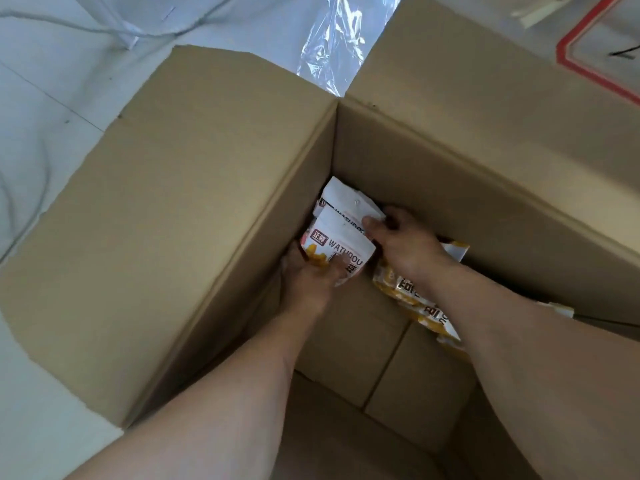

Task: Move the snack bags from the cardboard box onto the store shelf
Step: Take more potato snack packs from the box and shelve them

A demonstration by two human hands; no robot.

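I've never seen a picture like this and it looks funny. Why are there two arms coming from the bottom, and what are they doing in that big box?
The camera sits on a person's head and looks down, so you see what that person sees: their own two bare arms reaching forward. There is no machine here. They reach into a big open cardboard box that stands on a pale floor. The left hand grips a small bunch of white snack bags from below, with a thumb on the front one. The right hand pinches the top edge of those same bags. More snack bags with yellow print lie on the box bottom under the right arm. Some crinkly clear plastic lies behind the box. No store shelf shows in this picture.
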